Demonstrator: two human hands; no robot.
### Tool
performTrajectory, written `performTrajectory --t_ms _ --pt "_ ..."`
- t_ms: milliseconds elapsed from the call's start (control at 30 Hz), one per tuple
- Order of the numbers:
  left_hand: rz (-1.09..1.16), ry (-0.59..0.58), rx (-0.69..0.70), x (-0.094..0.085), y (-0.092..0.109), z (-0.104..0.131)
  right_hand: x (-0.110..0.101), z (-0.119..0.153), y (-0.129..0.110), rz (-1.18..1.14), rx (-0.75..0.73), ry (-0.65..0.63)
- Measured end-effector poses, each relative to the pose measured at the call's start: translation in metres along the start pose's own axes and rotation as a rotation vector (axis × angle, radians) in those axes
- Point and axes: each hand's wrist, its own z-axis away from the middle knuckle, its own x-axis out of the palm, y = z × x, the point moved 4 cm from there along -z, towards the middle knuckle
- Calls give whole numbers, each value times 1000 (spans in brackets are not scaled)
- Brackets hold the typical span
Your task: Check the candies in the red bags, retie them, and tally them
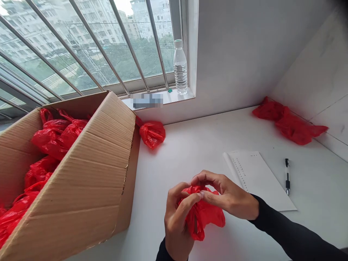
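Observation:
A crumpled red plastic bag point(202, 214) is held between my two hands above the white table, near the front middle of the view. My left hand point(178, 217) has its fingers curled round the bag's left side and top. My right hand point(227, 194) pinches the bag's upper edge, its thumb close to my left thumb. Part of the bag hangs down below my fingers. Whether anything is inside it cannot be seen.
A cardboard box point(89, 174) with several red bags stands left. One knotted red bag point(152, 135) lies beside it. A notepad point(261, 181), pen point(287, 177) and loose red bags point(292, 123) are at the right. A water bottle point(180, 72) stands on the windowsill.

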Motion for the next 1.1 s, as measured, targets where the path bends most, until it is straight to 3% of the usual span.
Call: performTrajectory --t_ms 233,467,700,867,1100 --pt "80 -41 -23 -1 3 1 -6 3 -6 130 -38 168" --pt "2 -27 -29 0 4 4 -8 1 2 -76 -65 226" --pt "38 18 -235 -2 -1 11 -15 2 10 -34 -31 374" --pt "132 24 -330 -2 -8 16 -22 2 17 42 -6 407" --pt "211 102 -615 -8 -20 44 -53 12 33 219 49 522"
